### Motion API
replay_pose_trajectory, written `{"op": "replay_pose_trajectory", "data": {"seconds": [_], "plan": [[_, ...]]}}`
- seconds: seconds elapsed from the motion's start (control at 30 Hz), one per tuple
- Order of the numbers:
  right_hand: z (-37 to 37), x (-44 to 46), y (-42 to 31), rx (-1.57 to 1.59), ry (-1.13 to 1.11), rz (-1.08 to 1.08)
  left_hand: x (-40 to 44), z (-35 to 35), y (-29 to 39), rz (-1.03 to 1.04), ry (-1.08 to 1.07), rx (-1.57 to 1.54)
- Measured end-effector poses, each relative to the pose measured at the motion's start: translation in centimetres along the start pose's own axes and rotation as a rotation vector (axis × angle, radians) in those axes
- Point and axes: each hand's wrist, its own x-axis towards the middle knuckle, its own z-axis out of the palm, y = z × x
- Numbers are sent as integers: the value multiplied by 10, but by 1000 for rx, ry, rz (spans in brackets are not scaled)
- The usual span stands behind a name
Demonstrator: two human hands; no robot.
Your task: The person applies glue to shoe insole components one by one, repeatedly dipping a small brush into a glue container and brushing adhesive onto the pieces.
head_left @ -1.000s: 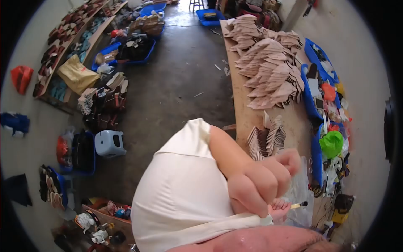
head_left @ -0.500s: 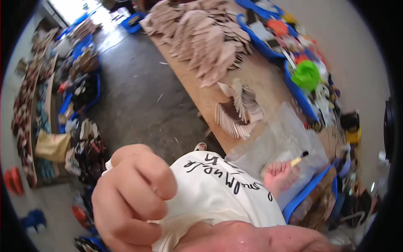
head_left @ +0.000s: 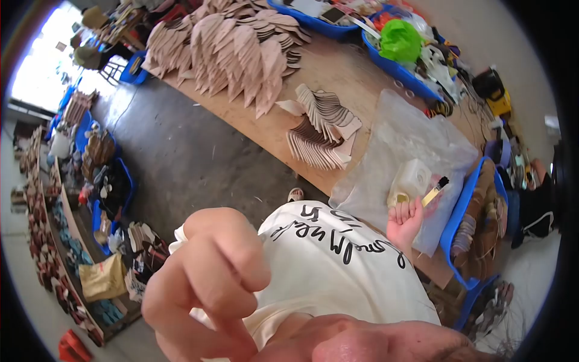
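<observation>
My left hand [head_left: 211, 271] is raised close to the camera at the lower left, its fingers curled together; what they hold, if anything, is hidden. Lower right of centre, my right hand [head_left: 404, 220] is closed on a brush [head_left: 432, 195] with a pale handle and dark bristles pointing up and right. Just behind that hand, a translucent container [head_left: 413, 176] rests on clear plastic sheeting [head_left: 368, 175]. Fanned pale and dark cut pieces [head_left: 319, 130] lie on the wooden table [head_left: 247, 127], left of the sheeting.
Large piles of pale pieces [head_left: 223, 54] cover the table's far end. Blue bins [head_left: 386, 65] line its right side, and another blue bin [head_left: 453, 232] stands by my right hand. Loaded shelves [head_left: 63, 211] are at left. A person [head_left: 90, 56] is near the bright doorway.
The view has swung right. My left hand has moved from beside my right hand to close before the camera. The brush remains in my right hand, and the container now shows.
</observation>
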Motion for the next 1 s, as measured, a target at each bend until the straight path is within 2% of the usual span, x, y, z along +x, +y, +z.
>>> {"op": "replay_pose_trajectory", "data": {"seconds": [0.1,0.13,0.23,0.33,0.43,0.47,0.57,0.67,0.77,0.83,0.9,0.93,1.0], "plan": [[-7,-7,3,41,19,-30,-5,-8,-9,-128,15,-95],[-8,-9,4,38,40,-48,-6,-11,-14,-113,23,-104],[-11,-14,6,33,93,-86,-6,-28,-17,-216,-70,-51],[-11,-20,8,34,130,-127,-11,-34,-35,-6,87,-101],[-9,-23,12,22,146,-160,-16,-44,-50,-22,123,-191],[-10,-23,13,35,159,-159,-17,-47,-47,-117,145,-147],[-7,-24,18,37,194,-162,-23,-57,-62,-194,150,-162],[-3,-25,23,36,210,-184,-30,-72,-77,-231,108,-321],[6,-27,29,51,314,-220,-34,-76,-94,-293,155,-267],[11,-30,31,51,354,-243,-46,-79,-114,-392,303,-56],[12,-32,33,73,386,-266,-71,-94,-144,-676,196,245],[15,-33,34,64,408,-280,-92,-109,-167,-902,5,440],[9,-38,35,61,419,-285,-153,-120,-233,-951,-591,776]]}}
